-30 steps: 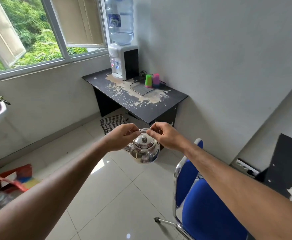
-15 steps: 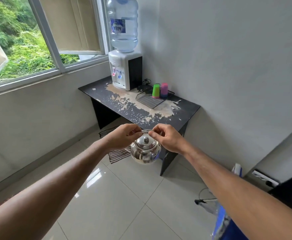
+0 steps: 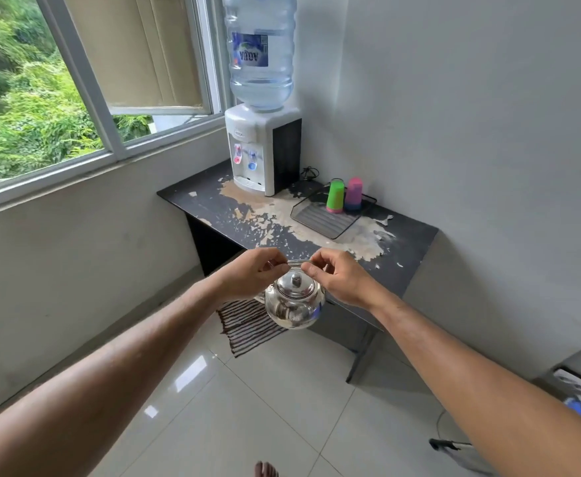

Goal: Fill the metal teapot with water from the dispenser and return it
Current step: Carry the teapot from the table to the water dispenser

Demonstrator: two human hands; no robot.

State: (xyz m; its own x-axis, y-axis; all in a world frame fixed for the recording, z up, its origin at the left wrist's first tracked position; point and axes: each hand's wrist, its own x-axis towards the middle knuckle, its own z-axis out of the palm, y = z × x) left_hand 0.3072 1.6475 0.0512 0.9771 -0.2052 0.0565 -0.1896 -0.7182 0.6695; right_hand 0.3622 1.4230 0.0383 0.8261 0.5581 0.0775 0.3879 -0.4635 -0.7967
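A shiny round metal teapot (image 3: 294, 304) with its lid on hangs in the air in front of me, just short of the black table's near edge. My left hand (image 3: 254, 273) and my right hand (image 3: 337, 276) both pinch its thin wire handle from either side, above the lid. The white water dispenser (image 3: 259, 149) stands at the table's far left corner by the window, with a red and a blue tap and a large clear bottle (image 3: 260, 53) on top.
The black table (image 3: 409, 235) has a peeling top and holds a dark tray (image 3: 320, 220) with a green cup (image 3: 335, 196) and a pink cup (image 3: 353, 194). A striped mat (image 3: 247, 325) lies on the tiled floor below. A chair leg (image 3: 454, 445) shows at lower right.
I have walked closer to the table and dispenser, which now appear larger. The blue chair has dropped out of view. Both hands keep the same hold on the teapot's handle.
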